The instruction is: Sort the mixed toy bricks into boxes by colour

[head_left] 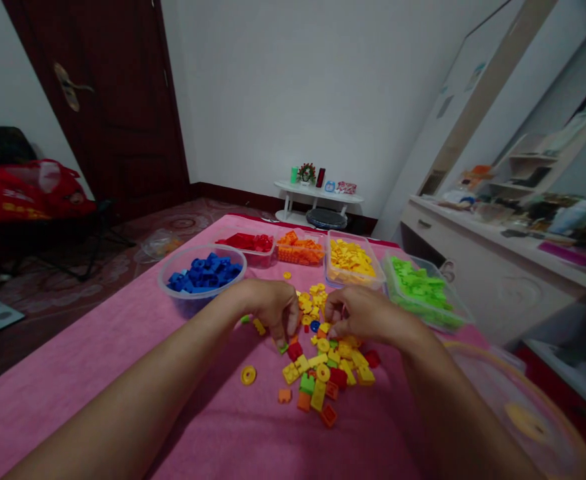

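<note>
A mixed pile of small plastic bricks (323, 367), mostly yellow with some red, orange and green, lies on the pink cloth (97, 373). My left hand (270, 307) reaches into the pile's left side, fingers curled down onto the bricks. My right hand (360, 313) rests on the pile's top right, fingers pinched together over a yellow piece. What either hand actually grips is hidden by the fingers. A loose yellow wheel (248, 375) lies to the left of the pile.
Sorted containers line the far edge: a round bowl of blue bricks (203, 273), trays of red (247, 242), orange (299, 248), yellow (350, 259) and green (423, 290). A clear round tub (527, 407) sits at the near right. A white desk (497, 267) stands right.
</note>
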Motion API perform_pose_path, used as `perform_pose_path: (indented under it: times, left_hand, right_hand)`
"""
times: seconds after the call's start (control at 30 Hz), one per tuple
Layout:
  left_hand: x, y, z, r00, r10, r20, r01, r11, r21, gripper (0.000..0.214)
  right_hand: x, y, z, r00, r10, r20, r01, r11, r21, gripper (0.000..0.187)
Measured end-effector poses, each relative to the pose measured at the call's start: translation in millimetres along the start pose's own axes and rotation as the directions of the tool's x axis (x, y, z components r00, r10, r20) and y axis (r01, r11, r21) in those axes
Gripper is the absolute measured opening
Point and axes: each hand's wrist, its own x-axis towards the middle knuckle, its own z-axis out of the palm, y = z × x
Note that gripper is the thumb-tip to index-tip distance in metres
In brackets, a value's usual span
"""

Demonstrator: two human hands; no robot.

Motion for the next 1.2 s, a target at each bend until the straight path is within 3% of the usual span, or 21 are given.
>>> perform_pose_path:
  times: [0.1, 0.23, 0.33, 0.47, 0.57, 0.7, 0.8, 0.87, 0.93, 1.03, 1.1, 1.2]
  left_hand:
    - [-1.5, 15.8, 5.0, 0.998, -0.058, 0.025, 0.053, 0.981, 0.186, 0.027]
    - [-0.5, 34.0, 12.6, 0.983, -0.113, -0.144, 0.168, 0.872, 0.460, 0.022]
    - [-3.9, 33.6, 11.1, 0.981, -0.099, -0.169, 0.164, 0.888, 0.431, 0.019]
    - [-9.8, 18.3, 0.2, 0.969, -0.038, -0.246, 0.090, 0.975, 0.205, 0.020]
    - [-10.6, 9.6, -9.0, 0.911, 0.012, -0.412, 0.023, 0.997, 0.080, 0.018]
    - [-6.4, 8.5, -15.8, 0.752, 0.008, -0.660, 0.015, 0.999, 0.030, 0.015]
    - [-3.0, 9.8, -16.7, 0.633, -0.018, -0.774, 0.006, 1.000, -0.017, 0.017]
    - [-2.3, 10.7, -16.5, 0.560, -0.015, -0.828, -0.011, 1.000, -0.026, 0.018]
    - [-2.5, 12.9, -15.9, 0.514, 0.026, -0.858, -0.052, 0.999, -0.001, 0.018]
    - [-1.8, 19.6, -13.5, 0.499, 0.116, -0.859, -0.138, 0.989, 0.053, 0.017]
    - [0.6, 24.9, -10.5, 0.511, 0.180, -0.840, -0.176, 0.979, 0.103, 0.018]
    - [7.5, 29.2, -4.1, 0.524, 0.246, -0.815, -0.191, 0.967, 0.169, 0.019]
  right_hand:
    - [-2.8, -13.7, 3.9, 0.997, -0.058, 0.055, 0.058, 0.998, -0.009, 0.021]
    - [-9.5, -29.2, 12.2, 0.983, -0.091, 0.159, 0.100, 0.994, -0.050, 0.021]
    - [-12.4, -44.2, 21.7, 0.976, -0.113, 0.187, 0.140, 0.981, -0.136, 0.028]
    - [-13.1, -61.7, 28.6, 0.977, -0.046, 0.209, 0.110, 0.946, -0.304, 0.032]
    - [-13.0, -57.5, 24.1, 0.976, -0.106, 0.189, 0.152, 0.957, -0.246, 0.022]
    - [-5.7, -31.3, 14.7, 0.978, -0.176, 0.113, 0.160, 0.978, 0.137, 0.014]
    - [5.9, -15.6, 13.0, 0.991, -0.132, -0.028, 0.130, 0.881, 0.455, 0.018]
    - [13.5, -12.6, 15.1, 0.990, -0.015, -0.140, 0.097, 0.792, 0.603, 0.018]
    - [19.2, -14.9, 18.9, 0.961, 0.115, -0.252, 0.108, 0.682, 0.723, 0.024]
    - [22.9, -22.6, 25.2, 0.919, 0.202, -0.339, 0.216, 0.462, 0.860, 0.048]
    - [23.7, -26.5, 28.1, 0.917, 0.190, -0.352, 0.274, 0.341, 0.899, 0.045]
    - [25.5, -23.2, 27.1, 0.916, 0.160, -0.368, 0.311, 0.294, 0.904, 0.034]
